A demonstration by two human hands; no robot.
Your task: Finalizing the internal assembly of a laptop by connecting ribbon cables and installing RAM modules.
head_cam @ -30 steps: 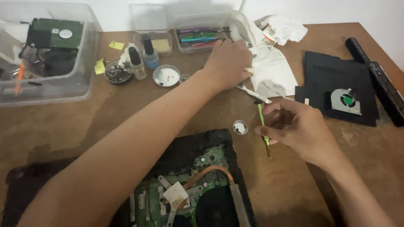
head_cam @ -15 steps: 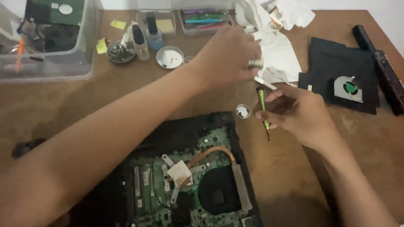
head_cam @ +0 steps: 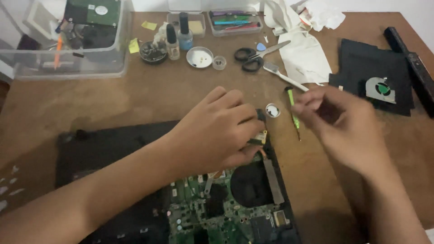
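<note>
An opened laptop (head_cam: 181, 208) lies on a brown table (head_cam: 135, 99), green circuit board bared. The left hand (head_cam: 217, 131) rests on its upper edge, fingers curled around a small part (head_cam: 258, 138). The right hand (head_cam: 337, 122), blurred, pinches a green screwdriver (head_cam: 293, 106).

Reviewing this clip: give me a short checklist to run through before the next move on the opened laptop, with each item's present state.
1. Left hand placed on the board: ok, it rests on the top edge of the green circuit board.
2. What the left fingertips grip: cannot tell, they cover it.
3. Green screwdriver under control: ok, the right hand holds it, tip toward the table.
4. Right hand steady: cannot tell, it is blurred.
5. Small round dish clear of the hands: ok, it lies apart between them.
6. Scissors out of the way: ok, they lie farther back on the table.
</note>
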